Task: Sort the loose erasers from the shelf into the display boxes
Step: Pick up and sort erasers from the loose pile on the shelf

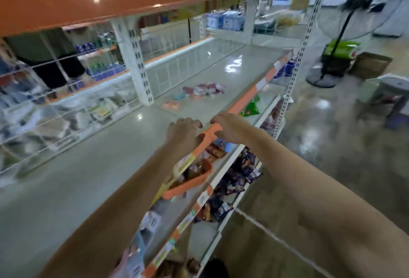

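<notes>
well beyond both hands' fingers point(187, 122) lie erasers point(203, 90).

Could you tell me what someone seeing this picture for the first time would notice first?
Two bare forearms reach in from below, with the left hand and right hand meeting at the orange front edge of a mostly bare pale shelf. Farther back on that shelf lies a small blurred cluster of reddish and pastel packets, perhaps the erasers. A black standing fan stands on the floor at right.

Two bare forearms — hands point(183, 131) bare, no sleeves.
</notes>
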